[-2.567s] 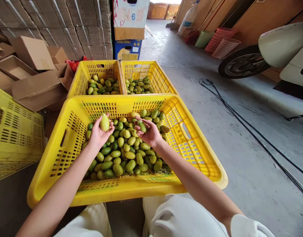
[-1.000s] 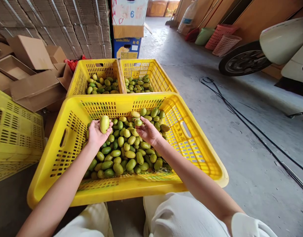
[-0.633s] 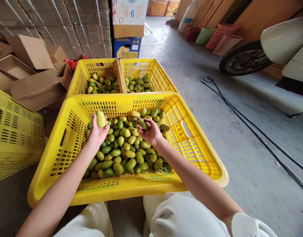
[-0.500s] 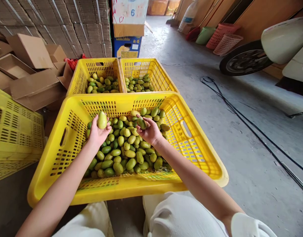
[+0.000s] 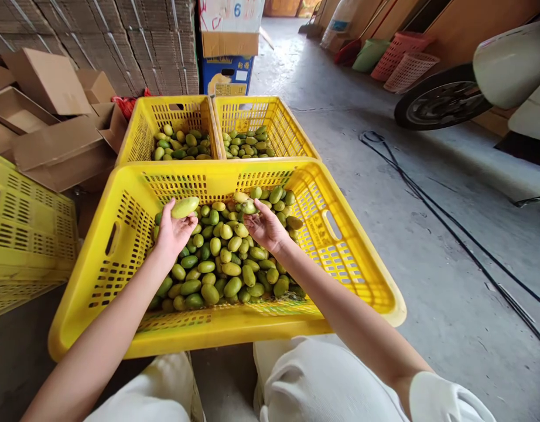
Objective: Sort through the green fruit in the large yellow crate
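A grey floor (image 5: 340,164) is spreading out under and to the right of the front crate (image 5: 235,334), a yellow basket standing before the person's knees. A stack of flattened cardboard (image 5: 98,35) is rising beyond the front crate on its far left, and a white vehicle (image 5: 502,64) is standing well to its right. A left back crate (image 5: 140,138) and a right back crate (image 5: 291,132), both yellow and holding fruit, are sitting side by side just behind the front crate. Loose boxes (image 5: 54,140) are lying to its left, and a black cable (image 5: 404,173) is trailing to its right. A pile of green and yellowish fruit (image 5: 230,268) is covering much of the front crate's bottom.

Over that crate's left part, the left hand (image 5: 175,234) is holding up a long pale fruit (image 5: 184,207), thumb and fingers closing around it. Nearer the crate's middle, the right hand (image 5: 267,228) is pinching a small green fruit (image 5: 248,207) between thumb and fingers, just above the pile.
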`<action>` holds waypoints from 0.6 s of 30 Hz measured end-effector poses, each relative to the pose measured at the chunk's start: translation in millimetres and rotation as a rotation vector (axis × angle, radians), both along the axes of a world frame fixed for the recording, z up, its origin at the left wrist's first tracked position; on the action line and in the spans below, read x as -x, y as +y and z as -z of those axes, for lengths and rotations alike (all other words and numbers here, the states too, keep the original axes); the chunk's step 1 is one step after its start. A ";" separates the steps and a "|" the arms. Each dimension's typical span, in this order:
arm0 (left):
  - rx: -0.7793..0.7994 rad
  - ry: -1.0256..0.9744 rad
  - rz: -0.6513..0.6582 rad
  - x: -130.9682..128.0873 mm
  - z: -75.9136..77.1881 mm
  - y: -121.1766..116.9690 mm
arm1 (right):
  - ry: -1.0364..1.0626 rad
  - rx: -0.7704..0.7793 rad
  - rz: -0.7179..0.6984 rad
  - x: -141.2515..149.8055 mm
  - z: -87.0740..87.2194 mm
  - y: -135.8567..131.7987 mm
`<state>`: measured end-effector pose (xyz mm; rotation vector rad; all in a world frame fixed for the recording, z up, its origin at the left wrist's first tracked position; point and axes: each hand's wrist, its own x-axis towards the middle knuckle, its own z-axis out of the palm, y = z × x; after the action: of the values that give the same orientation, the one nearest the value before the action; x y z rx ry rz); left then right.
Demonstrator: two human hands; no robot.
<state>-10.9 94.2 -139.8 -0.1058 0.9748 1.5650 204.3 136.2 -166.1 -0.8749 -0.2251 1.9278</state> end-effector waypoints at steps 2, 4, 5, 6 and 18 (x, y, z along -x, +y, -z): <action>0.019 -0.002 -0.043 0.2 -2.0 -1.6 | 0.013 0.004 0.008 0.0 -1.4 -0.9; 0.030 -0.033 -0.085 0.8 -4.9 -2.4 | 0.059 0.027 -0.015 -2.1 -3.0 -1.7; 0.033 -0.061 -0.092 1.2 -6.5 -2.3 | 0.086 0.044 -0.033 -3.7 -3.9 -1.9; 0.035 -0.090 -0.086 1.6 -7.9 -2.0 | 0.111 0.062 -0.051 -5.3 -4.6 -2.1; 0.001 -0.002 0.073 -0.1 -7.7 -1.7 | 0.073 0.065 -0.081 -2.1 -10.0 -4.2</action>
<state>-10.8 92.5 -132.2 -0.0718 0.9683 1.4974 206.3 132.0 -156.2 -0.8479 -0.1579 2.0483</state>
